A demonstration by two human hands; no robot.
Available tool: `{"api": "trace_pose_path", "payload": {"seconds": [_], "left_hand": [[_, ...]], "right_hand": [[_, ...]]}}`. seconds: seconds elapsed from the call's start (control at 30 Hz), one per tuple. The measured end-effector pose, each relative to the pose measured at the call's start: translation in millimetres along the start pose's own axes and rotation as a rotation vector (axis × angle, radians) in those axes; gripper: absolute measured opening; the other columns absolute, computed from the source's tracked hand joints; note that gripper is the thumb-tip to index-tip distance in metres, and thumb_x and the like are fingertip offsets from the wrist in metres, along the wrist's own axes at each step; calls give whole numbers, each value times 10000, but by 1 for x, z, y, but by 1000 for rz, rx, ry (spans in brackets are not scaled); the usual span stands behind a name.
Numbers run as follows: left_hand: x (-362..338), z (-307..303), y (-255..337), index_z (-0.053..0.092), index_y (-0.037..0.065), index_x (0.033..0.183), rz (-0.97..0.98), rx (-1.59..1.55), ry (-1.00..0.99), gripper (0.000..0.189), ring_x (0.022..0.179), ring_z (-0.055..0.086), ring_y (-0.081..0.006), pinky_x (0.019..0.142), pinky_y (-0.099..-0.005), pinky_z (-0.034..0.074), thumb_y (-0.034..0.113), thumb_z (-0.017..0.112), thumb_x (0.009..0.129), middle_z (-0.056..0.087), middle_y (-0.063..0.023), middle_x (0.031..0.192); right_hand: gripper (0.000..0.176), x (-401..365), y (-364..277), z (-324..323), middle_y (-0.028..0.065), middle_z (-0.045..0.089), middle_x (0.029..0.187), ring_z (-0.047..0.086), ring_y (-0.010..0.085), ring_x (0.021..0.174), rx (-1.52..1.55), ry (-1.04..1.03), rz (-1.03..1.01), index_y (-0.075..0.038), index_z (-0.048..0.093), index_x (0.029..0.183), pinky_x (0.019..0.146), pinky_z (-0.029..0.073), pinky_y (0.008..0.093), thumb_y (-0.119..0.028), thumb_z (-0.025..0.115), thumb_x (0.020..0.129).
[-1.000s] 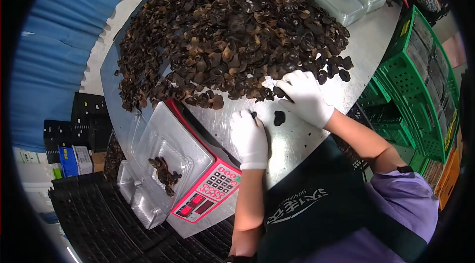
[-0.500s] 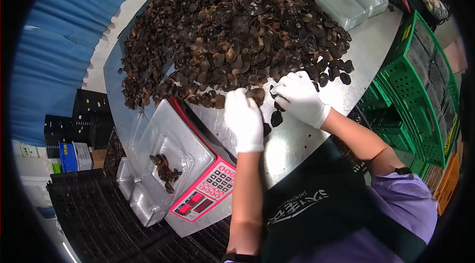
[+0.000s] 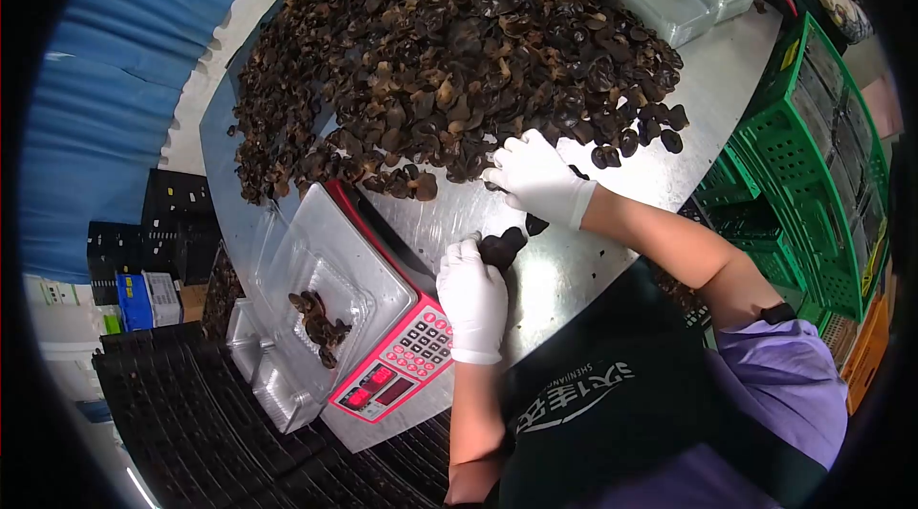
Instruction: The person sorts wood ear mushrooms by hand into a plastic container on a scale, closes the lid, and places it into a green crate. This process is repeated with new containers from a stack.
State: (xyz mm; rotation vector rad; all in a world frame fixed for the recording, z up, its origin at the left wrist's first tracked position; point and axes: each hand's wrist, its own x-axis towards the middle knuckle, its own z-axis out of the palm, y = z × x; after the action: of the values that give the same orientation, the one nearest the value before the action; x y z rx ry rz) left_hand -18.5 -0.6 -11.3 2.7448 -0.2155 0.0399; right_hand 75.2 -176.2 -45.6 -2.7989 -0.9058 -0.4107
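Big blue curtain (image 3: 124, 107) hanging there, kinda creased. Right by its bottom corner you've got some black crates (image 3: 176, 212) piled up, and just below that same corner a blue box (image 3: 135, 302), with a brown cardboard box (image 3: 193, 302) a bit further out from the curtain. Lower down from it, black ribbed panels (image 3: 191, 423). Way across from the curtain: green plastic crates (image 3: 808, 165) plus an orange bin (image 3: 868, 346).

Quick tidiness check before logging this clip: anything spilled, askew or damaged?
Nothing looks damaged. Slight oddity: a few dark specks lie on the metal table near the apron, apart from the heap of dark, fungus-like pieces. They look like stray crumbs, but are too small to identify.
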Motion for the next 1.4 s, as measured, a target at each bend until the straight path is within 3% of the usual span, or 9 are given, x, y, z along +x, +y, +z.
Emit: {"api": "trace_pose_path", "payload": {"seconds": [0.33,0.77,0.8,0.87,0.93,1.0,1.1,1.2,1.4], "left_hand": [[58,30,12,645,47,1006,75,-130,164,197,947,600,-331,829,-414,485,101,622,817,621,-140,975],[83,32,53,632,44,760,-51,8,90,196,745,660,-330,661,-430,518,218,609,847,654,-163,800],[62,17,76,621,48,761,-203,-233,-284,175,720,639,-322,662,-440,510,191,605,861,632,-160,753],[8,41,97,648,23,946,515,-354,-62,159,820,599,-308,751,-402,496,48,584,803,625,-148,887],[-40,62,122,642,36,1136,914,-438,-364,358,864,598,-287,792,-391,499,28,589,782,629,-121,972],[-52,57,122,648,57,1014,908,-479,-644,217,868,604,-266,785,-368,498,75,622,799,630,-97,972],[-30,29,96,621,63,895,677,-604,-359,123,880,614,-288,787,-374,485,97,687,797,622,-87,914],[-19,17,62,624,37,1057,364,-411,204,265,1050,585,-347,953,-453,432,97,678,804,630,-140,1074],[-13,33,22,538,-18,1258,88,-166,117,544,1252,435,-413,1048,-469,358,174,721,782,438,-282,1375]], "right_hand": [[170,-38,17,-39,21,648,880,580,218,851,393,417,230,-114,693,952,782,412,355,-159,663,791],[181,-85,45,-91,93,667,856,614,288,817,395,455,383,-40,693,914,737,479,384,-50,695,733],[178,-94,52,-93,87,662,867,612,269,832,428,432,427,-46,694,930,747,476,373,-47,687,753],[175,-104,60,-100,88,650,893,604,226,812,480,435,492,-29,690,955,754,474,351,-29,670,782],[240,-110,63,-102,48,602,924,560,102,755,898,357,720,-1,654,1083,688,488,251,12,616,846],[273,-105,56,-97,33,579,907,541,79,751,1160,376,816,-12,645,1126,657,481,228,15,605,857],[286,-100,41,-80,59,591,844,562,129,722,777,288,648,-31,654,1100,646,480,282,1,615,819],[302,-89,26,-65,107,594,884,596,206,748,615,154,665,-39,643,1113,703,490,311,-10,625,813],[260,-81,0,-43,131,619,942,630,319,861,526,158,410,-34,632,1038,768,512,379,-30,629,778]]}}
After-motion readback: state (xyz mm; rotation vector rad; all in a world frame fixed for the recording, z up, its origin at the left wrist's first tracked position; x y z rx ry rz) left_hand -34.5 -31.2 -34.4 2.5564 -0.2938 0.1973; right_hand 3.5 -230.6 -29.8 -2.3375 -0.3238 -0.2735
